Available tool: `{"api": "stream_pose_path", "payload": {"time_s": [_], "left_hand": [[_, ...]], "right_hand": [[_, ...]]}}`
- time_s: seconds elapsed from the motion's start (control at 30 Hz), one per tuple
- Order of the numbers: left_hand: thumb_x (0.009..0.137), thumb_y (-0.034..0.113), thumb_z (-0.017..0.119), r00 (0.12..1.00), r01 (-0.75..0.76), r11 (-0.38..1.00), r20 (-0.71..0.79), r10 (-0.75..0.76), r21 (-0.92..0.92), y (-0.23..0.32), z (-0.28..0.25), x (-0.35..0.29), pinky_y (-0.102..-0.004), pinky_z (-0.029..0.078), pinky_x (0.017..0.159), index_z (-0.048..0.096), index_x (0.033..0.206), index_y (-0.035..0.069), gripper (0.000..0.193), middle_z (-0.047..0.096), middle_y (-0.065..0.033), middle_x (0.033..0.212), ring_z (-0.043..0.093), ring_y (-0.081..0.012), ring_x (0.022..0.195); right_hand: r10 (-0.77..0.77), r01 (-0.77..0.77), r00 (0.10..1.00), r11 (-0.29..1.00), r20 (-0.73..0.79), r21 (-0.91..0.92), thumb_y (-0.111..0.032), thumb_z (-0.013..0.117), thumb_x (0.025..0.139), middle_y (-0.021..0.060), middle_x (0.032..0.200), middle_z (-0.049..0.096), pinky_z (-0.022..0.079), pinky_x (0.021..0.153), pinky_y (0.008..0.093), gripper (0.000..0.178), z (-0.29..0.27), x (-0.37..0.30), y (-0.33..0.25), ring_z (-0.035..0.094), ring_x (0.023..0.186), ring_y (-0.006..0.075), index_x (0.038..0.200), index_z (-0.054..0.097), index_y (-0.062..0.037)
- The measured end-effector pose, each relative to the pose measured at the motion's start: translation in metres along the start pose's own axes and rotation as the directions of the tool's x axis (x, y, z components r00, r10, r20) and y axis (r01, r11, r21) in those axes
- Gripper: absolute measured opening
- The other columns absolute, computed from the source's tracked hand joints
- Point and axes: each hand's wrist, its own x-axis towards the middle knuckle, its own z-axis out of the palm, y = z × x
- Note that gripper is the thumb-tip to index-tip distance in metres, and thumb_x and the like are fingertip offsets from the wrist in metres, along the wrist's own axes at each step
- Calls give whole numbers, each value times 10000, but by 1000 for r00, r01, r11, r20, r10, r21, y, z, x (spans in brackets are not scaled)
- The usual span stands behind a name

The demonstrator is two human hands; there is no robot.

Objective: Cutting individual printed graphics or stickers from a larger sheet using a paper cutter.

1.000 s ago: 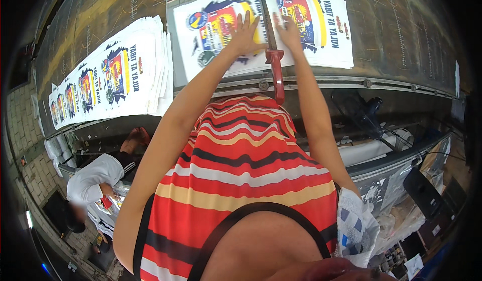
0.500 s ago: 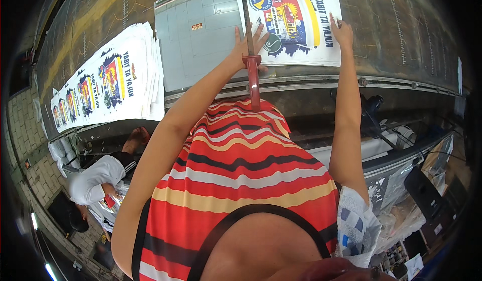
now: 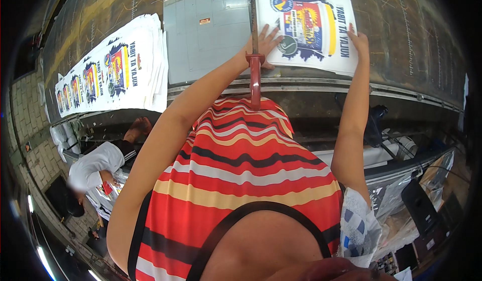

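Nearest, just past your striped top (image 3: 241,180), a red handle (image 3: 255,82) points toward you, with a dark blade (image 3: 253,12) running away from it. Your left hand (image 3: 263,42) crosses behind that blade in view, fingers spread well apart, resting on the near left corner of the printed sheets (image 3: 311,30) and gripping nothing. Your right hand (image 3: 359,42) has its fingertips at the right edge of the sheets; whether they pinch the paper you cannot tell. The sheets lie flat between your two hands, to the right of the blade. Left of the blade is a grey board (image 3: 206,35) with a small label (image 3: 204,21), and farther left a fanned stack of similar prints (image 3: 118,75) lies on the worn table (image 3: 416,35).
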Motion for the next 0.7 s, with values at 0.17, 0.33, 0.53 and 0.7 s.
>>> {"api": "stream_pose_path", "payload": {"time_s": [0.17,0.33,0.53,0.7], "left_hand": [[683,712,740,1000,18,1000,-8,-18,13,5,12,6,-708,22,1160,219,1588,219,1155,149,-90,1669,164,-333,1528],[684,699,746,994,-34,998,-106,28,-59,5,29,1,-726,32,1146,219,1590,182,1169,154,-144,1660,168,-382,1520],[768,670,647,946,-181,929,-315,76,-323,-3,28,-30,-824,35,1055,244,1588,150,1052,119,-189,1659,134,-463,1506],[877,606,622,957,16,915,-258,-130,-403,-24,-5,-86,-777,4,1102,200,1595,170,940,106,-135,1670,96,-414,1524]], "right_hand": [[-27,19,968,999,-248,-37,-493,728,777,295,1130,674,509,940,445,702,2,-12,3,659,1087,403,1228,653,40],[-138,77,946,975,-293,-209,-473,643,842,287,1148,653,484,989,466,607,21,-28,-9,625,1114,438,1259,656,-32],[-103,79,974,989,-202,-124,-479,606,865,309,1138,662,475,985,502,555,14,-40,-20,626,1092,462,1197,696,-44],[-354,268,787,934,-504,-238,-323,670,914,273,1214,636,478,962,474,510,12,-90,-28,602,1095,423,1283,616,25]]}}
